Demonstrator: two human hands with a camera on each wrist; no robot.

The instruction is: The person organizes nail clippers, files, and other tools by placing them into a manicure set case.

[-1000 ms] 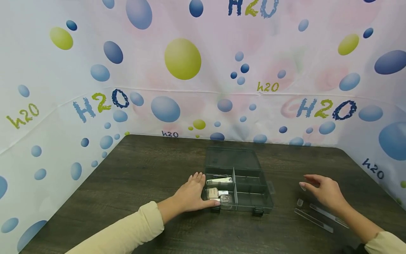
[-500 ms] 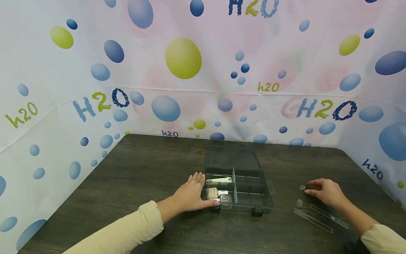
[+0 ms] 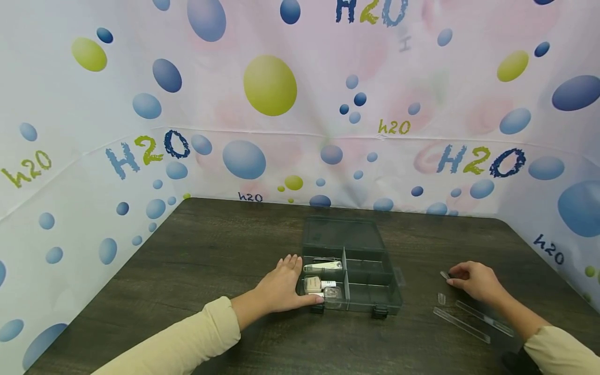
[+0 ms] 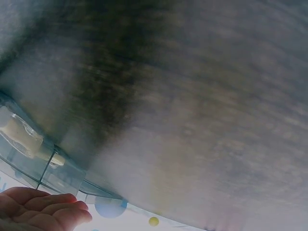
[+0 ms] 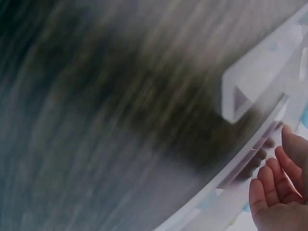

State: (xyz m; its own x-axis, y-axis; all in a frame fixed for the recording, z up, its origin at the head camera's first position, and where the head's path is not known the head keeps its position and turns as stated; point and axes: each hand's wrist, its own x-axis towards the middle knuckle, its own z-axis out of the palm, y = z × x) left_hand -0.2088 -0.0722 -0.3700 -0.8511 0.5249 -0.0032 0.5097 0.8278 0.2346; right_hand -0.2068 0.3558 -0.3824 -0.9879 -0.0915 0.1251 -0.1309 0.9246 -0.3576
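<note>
My left hand (image 3: 277, 286) lies against the left side of a dark see-through divided box (image 3: 372, 301), fingers extended and thumb across its front edge. The box's left compartments hold a nail clipper (image 3: 323, 266), a beige nail polish bottle (image 3: 312, 284) with a white cap, and a clear square item (image 3: 333, 294). Over to the right, my right hand (image 3: 478, 281) pinches a small clear disc-like piece (image 3: 444, 275) between thumb and fingertips, tilted at the tabletop. In the right wrist view the curled fingers (image 5: 270, 185) show, but the piece is hidden.
The box's lid (image 3: 344, 233) is folded back behind it. Two long clear strips (image 3: 461, 324) and a small clear block (image 3: 441, 298) lie on the dark wooden table (image 3: 234, 234) near the right forearm. A patterned curtain (image 3: 272, 156) stands behind the table.
My right hand has come down to the table and taken hold of the small clear piece, which now tilts up in the fingertips. The left hand stays on the box.
</note>
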